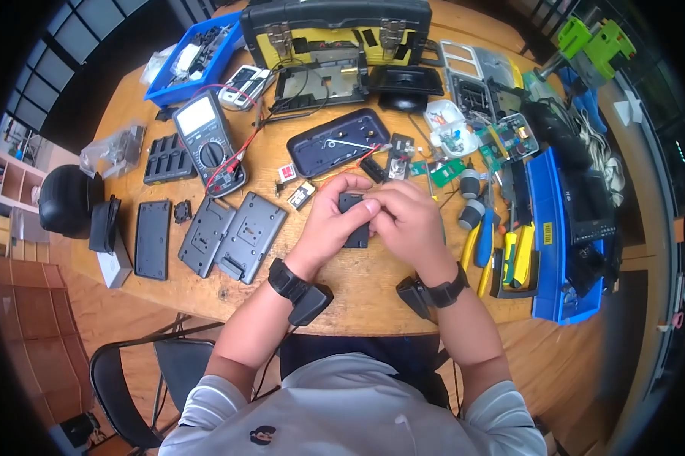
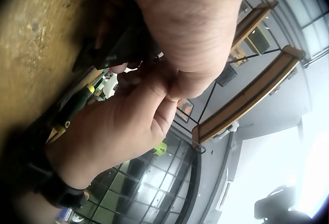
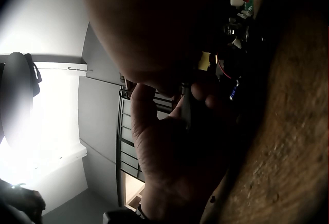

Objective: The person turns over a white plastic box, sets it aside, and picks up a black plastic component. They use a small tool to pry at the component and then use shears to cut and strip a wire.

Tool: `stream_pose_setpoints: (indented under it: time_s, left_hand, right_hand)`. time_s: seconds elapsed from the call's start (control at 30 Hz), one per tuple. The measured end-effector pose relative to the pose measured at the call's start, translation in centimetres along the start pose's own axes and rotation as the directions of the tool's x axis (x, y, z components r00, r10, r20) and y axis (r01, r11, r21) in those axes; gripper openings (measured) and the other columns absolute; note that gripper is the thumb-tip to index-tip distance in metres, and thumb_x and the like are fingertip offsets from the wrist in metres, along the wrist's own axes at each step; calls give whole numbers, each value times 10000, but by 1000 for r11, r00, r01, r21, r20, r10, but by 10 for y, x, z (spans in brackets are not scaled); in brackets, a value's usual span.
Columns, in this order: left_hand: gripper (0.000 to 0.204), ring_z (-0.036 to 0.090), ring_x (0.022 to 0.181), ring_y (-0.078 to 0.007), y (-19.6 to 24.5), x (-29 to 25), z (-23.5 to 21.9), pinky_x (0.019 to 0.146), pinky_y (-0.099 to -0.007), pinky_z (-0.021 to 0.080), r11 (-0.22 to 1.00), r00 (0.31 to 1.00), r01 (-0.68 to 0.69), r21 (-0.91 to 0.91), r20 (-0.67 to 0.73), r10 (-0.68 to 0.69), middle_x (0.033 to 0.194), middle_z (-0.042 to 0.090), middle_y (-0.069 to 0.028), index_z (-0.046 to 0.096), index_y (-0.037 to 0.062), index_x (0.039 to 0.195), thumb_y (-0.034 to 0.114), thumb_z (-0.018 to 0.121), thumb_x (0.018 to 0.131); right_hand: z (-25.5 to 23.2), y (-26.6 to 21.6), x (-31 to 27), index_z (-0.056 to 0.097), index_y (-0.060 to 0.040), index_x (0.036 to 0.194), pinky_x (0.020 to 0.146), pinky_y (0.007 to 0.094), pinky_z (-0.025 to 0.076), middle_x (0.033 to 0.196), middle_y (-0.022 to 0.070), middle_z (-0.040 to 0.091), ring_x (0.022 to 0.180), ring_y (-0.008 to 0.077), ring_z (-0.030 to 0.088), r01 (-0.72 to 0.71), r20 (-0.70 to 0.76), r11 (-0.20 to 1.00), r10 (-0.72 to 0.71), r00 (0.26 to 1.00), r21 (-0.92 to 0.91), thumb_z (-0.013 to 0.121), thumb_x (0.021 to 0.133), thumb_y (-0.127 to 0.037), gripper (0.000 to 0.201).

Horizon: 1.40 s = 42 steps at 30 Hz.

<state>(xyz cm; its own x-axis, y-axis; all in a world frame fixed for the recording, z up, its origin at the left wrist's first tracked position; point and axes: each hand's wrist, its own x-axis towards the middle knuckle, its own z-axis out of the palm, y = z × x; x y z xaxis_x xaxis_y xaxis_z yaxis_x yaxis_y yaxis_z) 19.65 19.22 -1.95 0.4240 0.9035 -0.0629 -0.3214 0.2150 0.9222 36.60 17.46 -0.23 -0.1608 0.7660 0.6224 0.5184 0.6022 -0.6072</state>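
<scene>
Over the front middle of the table, both hands meet around a small flat black plastic part. My left hand grips it, thumb lying across its upper face. My right hand has thumb and fingers bent together at the part's far right edge, close to the left thumb tip. From the left wrist, the part appears dark under the near palm, with the right hand reaching in beside it. In the right wrist view a thin dark edge of the part shows between the hands; the right fingertips are mostly hidden.
Left of the hands lie grey plastic housings and a multimeter with red leads. Beyond sit a dark tray and a toolbox. Screwdrivers, circuit boards and a blue bin stand right.
</scene>
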Motion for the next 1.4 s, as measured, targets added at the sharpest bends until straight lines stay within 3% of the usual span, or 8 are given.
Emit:
stream_pose_setpoints:
  time_s: [0.13,0.3,0.5,0.6,0.87,1.13,1.4]
  left_hand:
    - [349,677,798,-123,1,-2,3,699,-278,595,1000,1000,-15,-14,23,15,962,684,-70,543,17,1228,177,689,954]
    - [349,676,801,-125,2,-5,5,700,-276,591,1000,1000,17,-19,9,-17,962,684,-74,544,20,1237,171,682,954]
    - [330,674,785,-127,2,-5,1,688,-275,586,1000,999,8,-7,36,-8,960,678,-83,550,12,1219,174,677,961]
    - [331,645,699,-108,2,-4,4,628,-243,526,995,998,45,-85,37,-42,867,659,-60,540,9,1198,163,708,956]
    - [380,668,720,-141,7,-5,-3,634,-262,543,974,966,182,-134,210,-152,919,675,-78,565,6,1216,249,701,958]
    - [391,665,715,-129,6,-5,-6,638,-251,537,978,965,201,-60,186,-187,920,674,-70,571,7,1221,234,730,945]
    - [374,658,716,-135,6,-5,-3,646,-262,541,995,995,82,-51,64,-79,924,668,-66,567,-1,1223,175,734,939]
  right_hand:
    - [-3,-10,2,712,-44,889,683,395,530,841,97,683,778,310,649,-82,-63,997,82,995,-1,736,756,-31,135]
    - [-2,-5,2,669,-37,821,665,395,522,802,105,672,757,304,647,33,-65,999,-32,997,21,737,729,1,121]
    - [-2,-5,3,655,-26,812,658,401,511,796,110,663,747,317,639,29,-7,997,-29,1000,66,716,718,29,125]
    - [-3,-2,2,649,-22,807,664,396,510,787,105,653,747,312,634,22,1,996,-22,1000,88,721,712,27,130]
    - [-13,-3,6,648,-28,795,677,385,516,784,97,648,763,302,637,59,89,996,-66,994,72,734,701,16,135]
    - [-14,-3,7,665,-34,799,681,384,524,795,94,659,757,298,641,46,154,993,-63,986,106,739,720,4,114]
    - [-10,-9,7,672,-41,819,660,380,519,801,87,662,742,293,638,3,31,1000,-4,1000,22,751,730,-9,124]
